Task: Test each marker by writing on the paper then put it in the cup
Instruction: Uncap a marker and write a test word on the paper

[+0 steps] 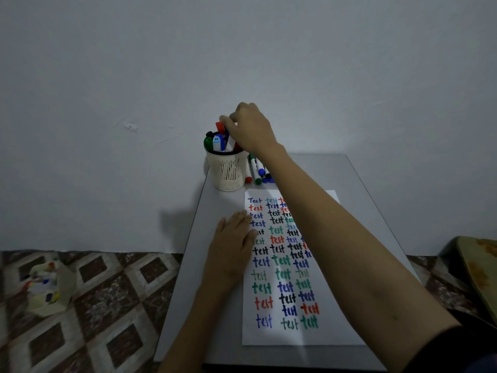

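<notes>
Pinching a red-capped marker over the cream mesh cup, the right hand is gripping it; left hand is lying flat, fingers spread, on the paper.

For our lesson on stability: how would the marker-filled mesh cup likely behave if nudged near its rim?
The cup looks light, tall and narrow, so probably tips easily. Markers standing above its rim likely raise its balance point. It sits near the table corner, so might fall.

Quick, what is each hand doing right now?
Left hand: open, flat on the paper, holding nothing.
Right hand: fingers closed on a red-capped marker over the cup.
</notes>
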A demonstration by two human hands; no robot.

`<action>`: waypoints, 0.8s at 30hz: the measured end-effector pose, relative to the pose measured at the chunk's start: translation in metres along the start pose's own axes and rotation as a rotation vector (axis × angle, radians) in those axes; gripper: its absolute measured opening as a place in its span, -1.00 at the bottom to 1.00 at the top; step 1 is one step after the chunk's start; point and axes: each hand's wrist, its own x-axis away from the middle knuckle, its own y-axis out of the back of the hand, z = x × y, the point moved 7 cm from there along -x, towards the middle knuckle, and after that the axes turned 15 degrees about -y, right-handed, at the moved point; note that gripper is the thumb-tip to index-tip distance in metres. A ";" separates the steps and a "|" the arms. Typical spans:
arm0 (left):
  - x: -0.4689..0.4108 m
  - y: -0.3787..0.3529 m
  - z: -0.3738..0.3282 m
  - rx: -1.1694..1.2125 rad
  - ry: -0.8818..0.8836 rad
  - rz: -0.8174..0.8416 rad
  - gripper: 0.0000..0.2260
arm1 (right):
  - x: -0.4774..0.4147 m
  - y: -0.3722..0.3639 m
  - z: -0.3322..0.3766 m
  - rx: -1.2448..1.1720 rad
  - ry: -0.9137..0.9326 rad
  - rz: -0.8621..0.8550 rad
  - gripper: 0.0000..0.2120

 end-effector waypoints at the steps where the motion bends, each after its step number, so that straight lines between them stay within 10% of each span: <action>1: 0.000 0.000 0.000 -0.001 0.001 0.003 -0.58 | 0.001 0.003 -0.002 -0.046 0.012 0.008 -0.55; 6: 0.000 0.001 -0.001 0.006 -0.003 -0.014 -0.59 | 0.000 0.025 -0.071 -0.377 -0.191 -0.163 -0.68; 13: 0.000 0.000 0.001 0.004 0.004 0.002 -0.59 | 0.037 -0.042 -0.175 0.113 -0.388 0.319 -0.57; 24: -0.001 -0.004 0.001 -0.048 -0.002 0.037 -0.57 | 0.059 -0.012 -0.192 -0.072 -0.435 -0.164 -0.79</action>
